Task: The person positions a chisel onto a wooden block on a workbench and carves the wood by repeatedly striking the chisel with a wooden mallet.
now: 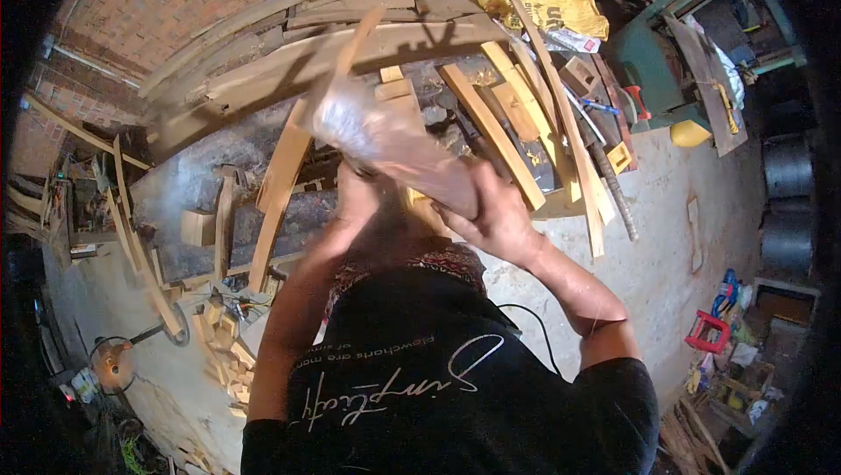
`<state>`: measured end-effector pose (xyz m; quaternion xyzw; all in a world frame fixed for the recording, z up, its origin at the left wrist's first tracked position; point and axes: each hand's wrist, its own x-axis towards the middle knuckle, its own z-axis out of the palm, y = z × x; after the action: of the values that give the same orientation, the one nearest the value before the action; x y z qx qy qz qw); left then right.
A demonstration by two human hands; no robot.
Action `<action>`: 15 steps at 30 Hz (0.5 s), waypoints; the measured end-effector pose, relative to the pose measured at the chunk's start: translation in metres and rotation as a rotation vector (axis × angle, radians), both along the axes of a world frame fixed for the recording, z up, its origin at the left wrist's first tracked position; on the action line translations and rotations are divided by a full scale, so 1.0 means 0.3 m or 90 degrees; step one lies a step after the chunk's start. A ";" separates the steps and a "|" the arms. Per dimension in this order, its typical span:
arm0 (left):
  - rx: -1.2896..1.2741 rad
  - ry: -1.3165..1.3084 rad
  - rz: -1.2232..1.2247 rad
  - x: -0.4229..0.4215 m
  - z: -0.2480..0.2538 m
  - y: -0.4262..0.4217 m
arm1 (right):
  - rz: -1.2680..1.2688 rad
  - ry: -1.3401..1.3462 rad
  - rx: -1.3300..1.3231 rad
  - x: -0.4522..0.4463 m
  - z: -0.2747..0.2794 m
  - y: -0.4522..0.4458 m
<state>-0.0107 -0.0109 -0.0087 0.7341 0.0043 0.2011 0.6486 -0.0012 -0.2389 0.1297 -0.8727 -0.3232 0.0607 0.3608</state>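
Observation:
My right hand is closed around the near end of a broad brown wooden-looking piece. Motion smears this piece, and its far end shines pale and metallic, so its exact kind is unclear. My left hand is close by on the left, below the shiny end. Its fingers are largely hidden behind the blurred piece, and what they grip cannot be made out. A narrow wooden strip slants up beyond the shiny end. Beneath my hands is a dark workbench with wooden pieces on it.
Long wooden strips lie across the bench's right side, near a yellow bag. Another board leans out on the left. Wood offcuts are heaped on the floor at lower left. A red stool-like object stands at right.

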 end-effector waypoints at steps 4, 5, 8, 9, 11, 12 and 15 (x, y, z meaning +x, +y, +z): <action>-0.075 0.034 0.043 0.035 0.088 -0.009 | -0.035 0.132 -0.083 0.023 -0.018 -0.014; -0.045 0.065 -0.001 0.014 0.053 0.014 | -0.041 0.152 -0.010 0.005 -0.002 -0.023; -0.105 0.055 -0.058 0.022 -0.012 -0.008 | -0.072 -0.050 0.168 -0.034 0.136 0.026; -0.050 0.050 -0.080 0.024 -0.012 -0.009 | -0.091 -0.055 0.198 -0.053 0.145 0.027; -0.066 0.094 -0.082 0.022 -0.010 -0.031 | -0.095 -0.018 0.127 -0.065 0.087 0.003; -0.138 0.143 -0.062 0.020 0.045 -0.059 | -0.087 0.016 0.056 -0.063 0.051 -0.014; 0.200 0.050 0.018 0.021 0.047 -0.059 | -0.097 0.071 -0.013 -0.047 -0.042 -0.060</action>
<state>-0.0044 -0.0285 0.0055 0.8336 0.0086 0.1797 0.5223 -0.0153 -0.2569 0.1171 -0.8937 -0.2345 0.0851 0.3728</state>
